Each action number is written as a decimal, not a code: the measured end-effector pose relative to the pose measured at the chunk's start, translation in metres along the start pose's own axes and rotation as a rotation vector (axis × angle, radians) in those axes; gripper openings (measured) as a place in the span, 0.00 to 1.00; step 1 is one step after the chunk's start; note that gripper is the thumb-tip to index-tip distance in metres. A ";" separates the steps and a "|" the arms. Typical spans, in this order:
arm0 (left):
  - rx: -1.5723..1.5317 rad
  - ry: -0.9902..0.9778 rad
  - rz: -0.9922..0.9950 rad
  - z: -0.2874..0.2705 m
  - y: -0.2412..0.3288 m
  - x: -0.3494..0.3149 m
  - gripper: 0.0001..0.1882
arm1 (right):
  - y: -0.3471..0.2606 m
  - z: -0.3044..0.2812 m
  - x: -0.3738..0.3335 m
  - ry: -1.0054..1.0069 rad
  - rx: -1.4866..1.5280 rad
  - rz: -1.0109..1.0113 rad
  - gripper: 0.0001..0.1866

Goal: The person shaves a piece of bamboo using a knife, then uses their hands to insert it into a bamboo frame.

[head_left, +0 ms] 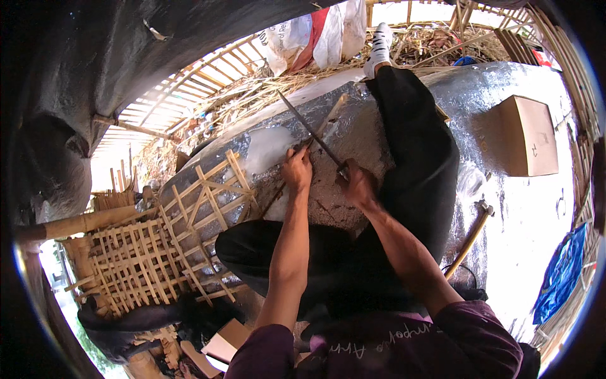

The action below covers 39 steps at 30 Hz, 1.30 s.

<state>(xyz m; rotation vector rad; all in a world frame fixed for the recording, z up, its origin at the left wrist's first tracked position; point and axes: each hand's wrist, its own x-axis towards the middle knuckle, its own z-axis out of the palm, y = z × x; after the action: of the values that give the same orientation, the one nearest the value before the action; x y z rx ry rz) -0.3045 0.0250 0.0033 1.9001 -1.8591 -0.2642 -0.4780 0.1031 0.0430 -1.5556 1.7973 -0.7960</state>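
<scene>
— Where do we see our right hand (pixel 360 184)?
— Its fingers clamp the near end of a long dark rod (pixel 309 129), which stretches ahead-left, past our left hand (pixel 297 168).
— And the left fingers?
— Curled, though we can't tell what they grip. Beyond them slants a pale stick (pixel 333 115); left of them lies a bamboo lattice (pixel 213 196).

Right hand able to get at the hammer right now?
Probably not directly: the right hand holds the long tool, and the outstretched leg lies between it and the hammer.
</scene>
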 end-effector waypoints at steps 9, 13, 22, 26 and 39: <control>0.031 0.073 -0.137 0.012 0.004 -0.007 0.11 | -0.003 -0.003 -0.002 -0.087 0.042 0.116 0.17; 0.082 0.059 -0.117 0.010 0.009 -0.008 0.11 | -0.004 -0.002 0.002 -0.084 0.037 0.143 0.16; 0.074 0.201 0.166 0.005 0.000 -0.006 0.09 | -0.016 -0.014 0.002 -0.141 0.111 0.187 0.16; -0.018 0.107 0.123 0.004 0.006 -0.003 0.09 | -0.012 -0.013 0.002 -0.042 0.057 0.068 0.16; 0.062 0.156 0.131 0.013 -0.005 -0.008 0.10 | 0.017 -0.008 0.028 -0.173 -0.299 -0.147 0.23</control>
<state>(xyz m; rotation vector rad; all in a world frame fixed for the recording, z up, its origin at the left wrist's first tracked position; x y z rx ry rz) -0.3062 0.0306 -0.0122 1.7750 -1.8951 -0.0160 -0.4978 0.0778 0.0331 -1.9045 1.7485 -0.4538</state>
